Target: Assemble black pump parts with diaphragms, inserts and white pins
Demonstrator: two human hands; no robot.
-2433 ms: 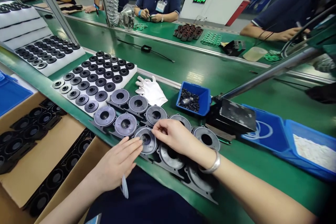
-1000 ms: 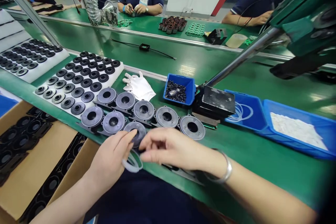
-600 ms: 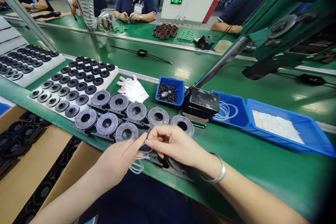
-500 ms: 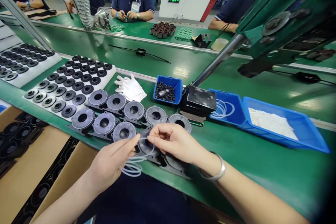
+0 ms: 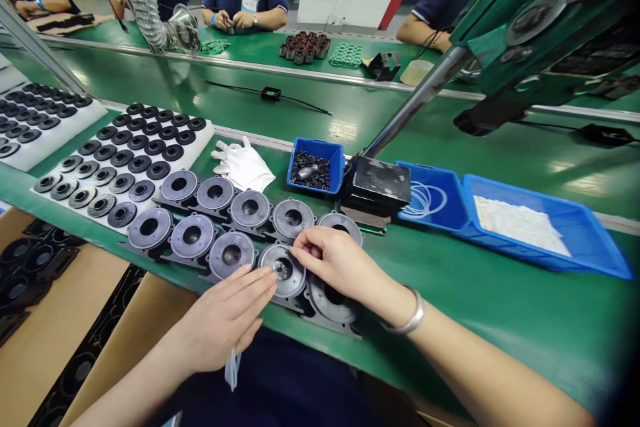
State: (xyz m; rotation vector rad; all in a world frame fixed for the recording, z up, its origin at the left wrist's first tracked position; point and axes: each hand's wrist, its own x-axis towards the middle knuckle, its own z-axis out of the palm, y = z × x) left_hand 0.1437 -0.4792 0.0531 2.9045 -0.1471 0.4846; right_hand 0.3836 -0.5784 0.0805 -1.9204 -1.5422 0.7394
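Several round dark grey housings stand in two rows on the green bench. My left hand [image 5: 235, 317] has its fingers stretched together over the near edge of one housing [image 5: 281, 272], fingertips at its rim. Thin whitish rings [image 5: 232, 369] hang from under that palm, held in the hand. On the far right side of the same housing, my right hand [image 5: 340, 257] has its thumb and fingers closed together at the rim. Whether a ring lies between those fingertips is hidden. Another housing [image 5: 333, 307] is partly covered by my right hand.
Black discs on a white foam tray [image 5: 203, 150] lie left of a white glove [image 5: 245, 165]. Behind the housings are a blue bin [image 5: 340, 167] of small black parts and a black block [image 5: 380, 180]. Another blue bin [image 5: 445, 180] holds more rings. A green machine [image 5: 540, 20] overhangs the right side.
Both hands have come down onto the housing. The ring stretched between them no longer shows there, and the other rings now hang below my left palm. The view has shifted slightly.
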